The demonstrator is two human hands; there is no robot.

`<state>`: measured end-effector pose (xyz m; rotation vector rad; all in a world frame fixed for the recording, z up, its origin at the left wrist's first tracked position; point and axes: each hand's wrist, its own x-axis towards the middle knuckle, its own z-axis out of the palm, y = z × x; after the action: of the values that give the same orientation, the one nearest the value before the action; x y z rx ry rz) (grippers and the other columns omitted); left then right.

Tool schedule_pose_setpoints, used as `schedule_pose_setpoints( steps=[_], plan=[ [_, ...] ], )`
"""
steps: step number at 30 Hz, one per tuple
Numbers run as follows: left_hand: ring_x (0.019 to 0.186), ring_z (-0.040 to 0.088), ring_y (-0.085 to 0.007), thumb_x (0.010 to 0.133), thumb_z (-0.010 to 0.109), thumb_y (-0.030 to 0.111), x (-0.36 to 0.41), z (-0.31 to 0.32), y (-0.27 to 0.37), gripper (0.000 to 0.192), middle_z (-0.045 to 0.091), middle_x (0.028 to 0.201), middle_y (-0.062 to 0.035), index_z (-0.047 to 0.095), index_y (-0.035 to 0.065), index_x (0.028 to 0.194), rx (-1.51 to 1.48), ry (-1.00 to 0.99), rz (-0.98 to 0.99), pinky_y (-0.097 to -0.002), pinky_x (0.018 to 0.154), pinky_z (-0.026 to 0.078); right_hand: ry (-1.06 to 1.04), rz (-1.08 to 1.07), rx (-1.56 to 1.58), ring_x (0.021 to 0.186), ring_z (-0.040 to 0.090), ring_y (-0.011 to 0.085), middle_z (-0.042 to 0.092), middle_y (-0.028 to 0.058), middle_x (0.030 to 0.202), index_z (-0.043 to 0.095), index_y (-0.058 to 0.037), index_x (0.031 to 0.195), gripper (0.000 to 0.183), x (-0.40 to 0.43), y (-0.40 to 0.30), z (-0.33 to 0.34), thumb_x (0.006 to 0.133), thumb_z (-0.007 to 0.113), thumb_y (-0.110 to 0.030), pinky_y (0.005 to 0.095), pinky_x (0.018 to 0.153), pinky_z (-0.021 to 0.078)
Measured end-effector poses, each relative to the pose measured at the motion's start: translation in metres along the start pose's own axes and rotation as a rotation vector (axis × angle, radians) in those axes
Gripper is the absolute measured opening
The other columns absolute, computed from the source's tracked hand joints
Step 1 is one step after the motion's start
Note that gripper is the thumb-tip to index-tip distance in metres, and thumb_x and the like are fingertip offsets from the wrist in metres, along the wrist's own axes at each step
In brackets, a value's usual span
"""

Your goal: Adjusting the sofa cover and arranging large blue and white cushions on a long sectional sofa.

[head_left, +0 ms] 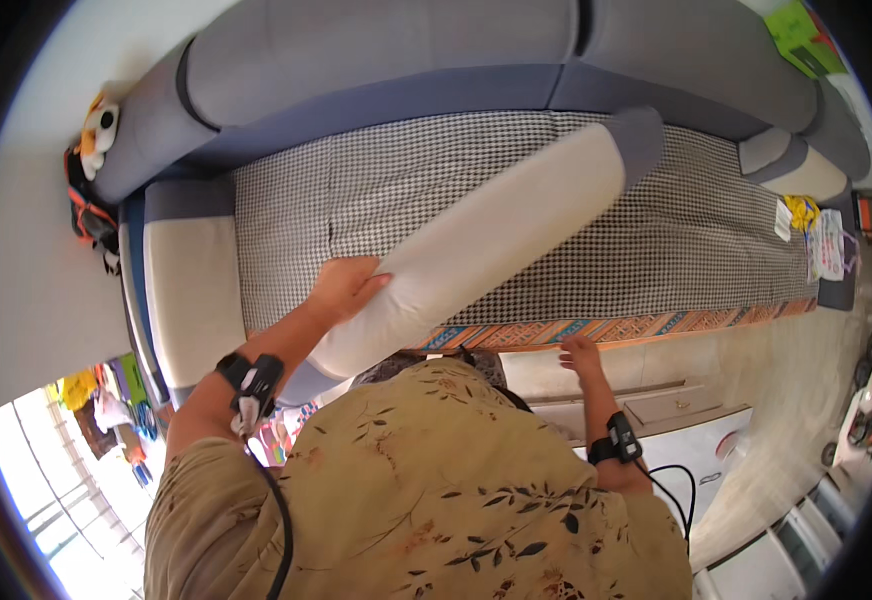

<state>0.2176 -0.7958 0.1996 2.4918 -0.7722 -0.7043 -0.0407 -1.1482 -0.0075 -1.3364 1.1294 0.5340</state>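
Note:
My left hand grips the edge of a long cream and grey sofa cushion, its thumb on the cream face. The cushion slants over the sofa seat, its far end blurred near the backrest. A black-and-white houndstooth cover lies on the seat, with a patterned orange strip along its front edge. Near that strip, my right hand is held apart from the cushion, fingers slightly spread and holding nothing. Both wrists wear black strapped devices with cables.
The grey sofa backrest curves behind the seat. At the left stands a cream and grey armrest; a plush toy sits beyond it. A yellow packet and a plastic bag lie at the right end. A white table stands behind my right arm.

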Motion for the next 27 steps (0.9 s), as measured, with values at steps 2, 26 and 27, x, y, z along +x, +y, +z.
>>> schedule_pose_setpoints(
  steps=[2, 26, 27],
  plan=[
    [0.061, 0.053, -0.0318, 0.080, 0.050, 0.027, -0.055, -0.009, -0.031, 0.023, 0.053, 0.063, -0.0122, 0.053, 0.0053, 0.074, -0.032, 0.148, -0.074, -0.0401, 0.056, 0.040, 0.012, 0.028, -0.079, 0.068, 0.058, 0.0187, 0.058, 0.0092, 0.090, 0.055, -0.0045, 0.100, 0.022, -0.009, -0.012, -0.001, 0.084, 0.049, -0.019, 0.0315, 0.059, 0.0496],
    [0.059, 0.043, -0.0061, 0.089, 0.043, 0.021, -0.424, -0.091, -0.240, 0.027, 0.054, 0.065, -0.0002, 0.054, -0.0030, 0.081, -0.336, 1.180, -0.738, -0.0203, 0.054, 0.037, -0.265, -0.128, -0.485, 0.060, 0.056, 0.0133, 0.058, 0.0055, 0.080, 0.054, -0.0031, 0.099, 0.026, -0.027, -0.073, 0.325, 0.082, 0.052, -0.023, 0.0274, 0.047, 0.0459],
    [0.061, 0.045, -0.0061, 0.089, 0.043, 0.021, -0.434, -0.099, -0.241, 0.027, 0.055, 0.069, -0.0002, 0.054, -0.0025, 0.083, -0.373, 1.213, -0.716, -0.0206, 0.055, 0.038, -0.246, -0.102, -0.529, 0.059, 0.056, 0.0135, 0.057, 0.0059, 0.079, 0.054, -0.0029, 0.099, 0.026, -0.026, -0.074, 0.329, 0.082, 0.052, -0.022, 0.0280, 0.047, 0.0462]
  ],
)
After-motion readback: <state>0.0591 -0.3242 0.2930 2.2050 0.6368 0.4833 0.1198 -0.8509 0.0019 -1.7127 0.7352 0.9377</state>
